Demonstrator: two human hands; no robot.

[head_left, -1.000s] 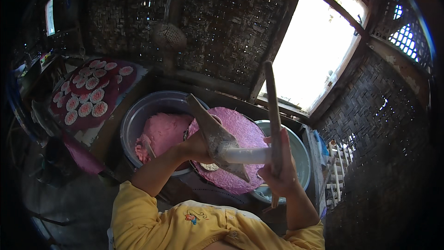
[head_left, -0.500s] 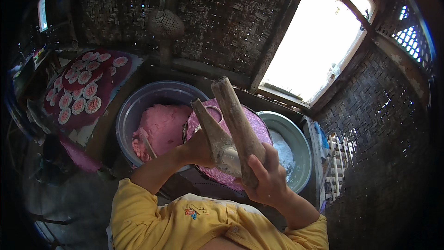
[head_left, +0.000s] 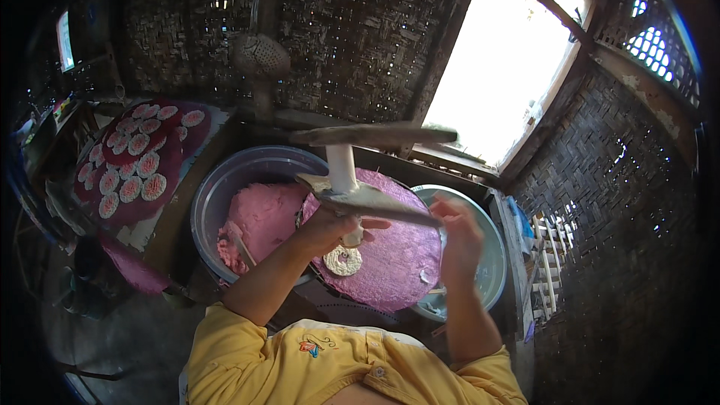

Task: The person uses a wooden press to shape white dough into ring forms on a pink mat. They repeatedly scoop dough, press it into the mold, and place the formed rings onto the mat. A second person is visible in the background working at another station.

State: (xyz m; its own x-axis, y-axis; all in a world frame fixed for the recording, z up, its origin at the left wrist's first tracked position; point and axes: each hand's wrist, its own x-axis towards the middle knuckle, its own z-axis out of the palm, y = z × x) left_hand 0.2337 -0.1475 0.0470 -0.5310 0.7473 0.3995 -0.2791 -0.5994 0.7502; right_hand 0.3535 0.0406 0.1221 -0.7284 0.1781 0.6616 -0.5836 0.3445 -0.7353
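Observation:
My left hand (head_left: 330,231) is closed round the lower part of a wooden hand press, below its lower crossbar (head_left: 382,206). The upper crossbar (head_left: 375,135) stands raised, joined to the lower one by a pale plunger (head_left: 342,169). Beneath the press, a pale coil of dough strands (head_left: 343,260) lies on a round tray covered in pink-purple cloth (head_left: 394,270). My right hand (head_left: 459,236) is smeared by motion near the right end of the lower crossbar, over the tray's right edge and the green basin. Whether it touches the bar or holds anything cannot be made out.
Left of the tray, a large grey-blue basin (head_left: 217,161) holds pink dough (head_left: 262,214) with a stick-like handle (head_left: 241,249) in it. A pale green basin (head_left: 491,285) stands right. Several pink-white coils (head_left: 137,142) lie on dark red cloth at far left. A strainer (head_left: 261,56) hangs on the woven wall.
My right hand has let go of the upper crossbar and moved right. The press has turned, its crossbars now lying sideways, with the plunger drawn up. The pale coil beneath now shows.

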